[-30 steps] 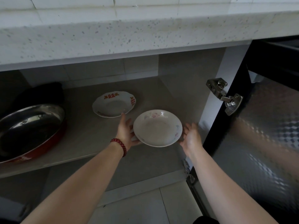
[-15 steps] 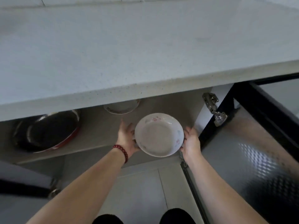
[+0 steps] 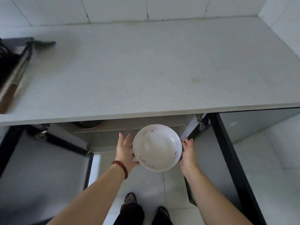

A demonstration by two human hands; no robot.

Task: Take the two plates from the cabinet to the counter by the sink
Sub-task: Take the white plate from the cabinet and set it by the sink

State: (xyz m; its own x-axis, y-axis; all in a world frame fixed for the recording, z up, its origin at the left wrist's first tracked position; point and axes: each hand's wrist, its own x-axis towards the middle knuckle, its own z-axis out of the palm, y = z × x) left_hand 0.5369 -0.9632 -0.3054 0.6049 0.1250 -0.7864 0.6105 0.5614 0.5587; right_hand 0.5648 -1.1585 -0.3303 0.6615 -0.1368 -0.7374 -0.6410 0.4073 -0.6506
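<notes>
The plate (image 3: 157,147) is up in the air, out in front of the open cabinet (image 3: 113,127) and just below the counter (image 3: 146,70) edge, held level between both hands. Left hand (image 3: 125,150), red bead bracelet (image 3: 121,168) at the wrist, presses the left rim with its fingers (image 3: 125,140) straight. Right hand (image 3: 188,153) cups the right rim, fingers curled round it. A dark pan (image 3: 89,124) peeks from the cabinet shelf.

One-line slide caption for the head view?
Left hand and right hand hold a white plate before the open cabinet under the counter.
</notes>
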